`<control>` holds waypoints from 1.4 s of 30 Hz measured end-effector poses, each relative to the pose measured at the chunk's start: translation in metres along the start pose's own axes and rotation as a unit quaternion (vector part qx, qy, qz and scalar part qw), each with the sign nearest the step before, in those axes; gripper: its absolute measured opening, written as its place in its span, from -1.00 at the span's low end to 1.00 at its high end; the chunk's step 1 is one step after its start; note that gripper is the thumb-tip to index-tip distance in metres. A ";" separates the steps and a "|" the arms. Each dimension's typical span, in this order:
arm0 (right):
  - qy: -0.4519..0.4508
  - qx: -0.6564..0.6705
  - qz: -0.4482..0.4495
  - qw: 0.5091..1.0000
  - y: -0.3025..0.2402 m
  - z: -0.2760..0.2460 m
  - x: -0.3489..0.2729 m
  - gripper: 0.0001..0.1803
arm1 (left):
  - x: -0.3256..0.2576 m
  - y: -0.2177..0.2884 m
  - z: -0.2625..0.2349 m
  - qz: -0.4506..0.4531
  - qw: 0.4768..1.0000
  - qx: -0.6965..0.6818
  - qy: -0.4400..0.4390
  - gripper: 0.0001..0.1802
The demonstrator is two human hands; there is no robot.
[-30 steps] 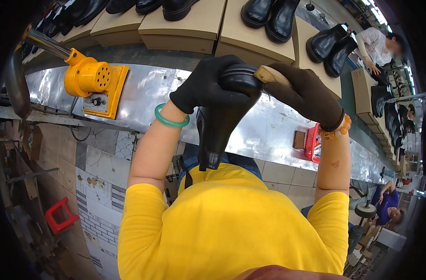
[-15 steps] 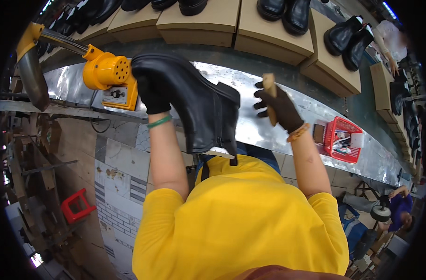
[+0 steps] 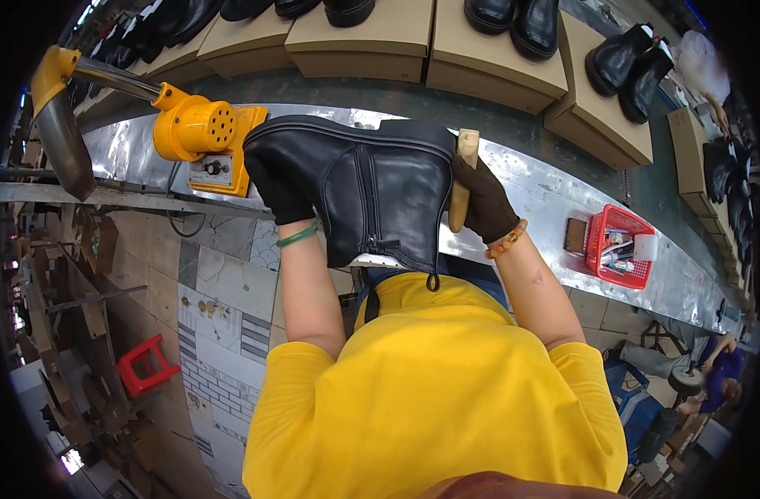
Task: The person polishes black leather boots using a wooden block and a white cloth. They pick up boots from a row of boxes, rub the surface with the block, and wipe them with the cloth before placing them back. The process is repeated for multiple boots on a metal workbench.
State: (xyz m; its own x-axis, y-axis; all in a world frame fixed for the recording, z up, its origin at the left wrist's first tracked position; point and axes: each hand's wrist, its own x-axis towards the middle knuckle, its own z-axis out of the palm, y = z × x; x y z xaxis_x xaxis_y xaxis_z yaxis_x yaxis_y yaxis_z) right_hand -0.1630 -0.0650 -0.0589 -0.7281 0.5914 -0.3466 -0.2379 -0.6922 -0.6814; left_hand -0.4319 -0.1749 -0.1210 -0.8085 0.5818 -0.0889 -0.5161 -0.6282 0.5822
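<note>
A black leather ankle boot (image 3: 396, 187), with a zip in its side, is held upside down over the bench with its sole upward. My left hand (image 3: 282, 190), in a black glove, grips it at the toe, and the boot partly hides the fingers. My right hand (image 3: 488, 204), in a dark glove, is closed around a narrow tan block (image 3: 468, 148), possibly a brush. That block is against or very close to the boot's heel; contact is hard to make out. A loop hangs from the boot's top edge.
A yellow blower-like machine (image 3: 198, 130) stands on the metal bench (image 3: 534, 191) at left. At right are a red basket (image 3: 619, 279) of small items and a brown block (image 3: 575, 235). Cardboard boxes (image 3: 359, 54) bearing black boots line the far side. A red stool (image 3: 148, 366) stands lower left.
The boot has turned from a slant to nearly level, sole up. My right hand has come down and left with the tan block, from apart to the heel.
</note>
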 end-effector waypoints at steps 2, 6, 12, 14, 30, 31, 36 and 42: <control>0.015 0.015 -0.020 1.000 -0.002 0.005 0.000 -0.52 | -0.004 0.001 0.000 -0.003 0.998 0.063 -0.003 -0.43; 0.013 -0.048 -0.077 0.996 -0.014 0.019 0.000 -0.53 | -0.009 0.002 0.015 -0.200 0.976 -0.028 0.081 -0.46; 0.032 -0.105 -0.133 0.985 -0.042 0.035 -0.001 -0.56 | -0.023 -0.015 0.023 -0.311 0.945 0.011 -0.101 -0.47; 0.043 -0.106 -0.142 0.983 -0.049 0.034 -0.001 -0.58 | -0.032 -0.014 0.037 -0.361 0.922 0.008 -0.139 -0.47; 0.063 -0.188 -0.156 0.968 -0.085 0.032 0.025 -0.67 | -0.026 -0.065 -0.091 -0.195 0.825 0.406 -0.343 -0.49; 0.056 -0.178 -0.159 0.970 -0.085 0.030 0.029 -0.67 | -0.027 -0.062 -0.077 -0.201 0.817 0.408 -0.355 -0.48; 0.028 -0.118 -0.148 0.981 -0.089 0.009 0.037 -0.71 | -0.034 -0.042 0.005 -0.070 0.822 0.460 -0.329 -0.18; 0.053 -0.077 -0.140 0.986 -0.077 -0.013 0.045 -0.69 | -0.029 -0.021 0.021 -0.073 0.805 0.503 -0.307 -0.02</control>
State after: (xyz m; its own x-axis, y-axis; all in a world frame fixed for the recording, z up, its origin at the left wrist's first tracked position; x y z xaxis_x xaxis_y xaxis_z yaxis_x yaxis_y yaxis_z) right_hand -0.1694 0.0203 -0.0306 -0.5746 0.7959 -0.1907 -0.3136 -0.4293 -0.8470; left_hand -0.3914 -0.1681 -0.1141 -0.3093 0.9508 0.0198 0.1469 0.0272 0.9888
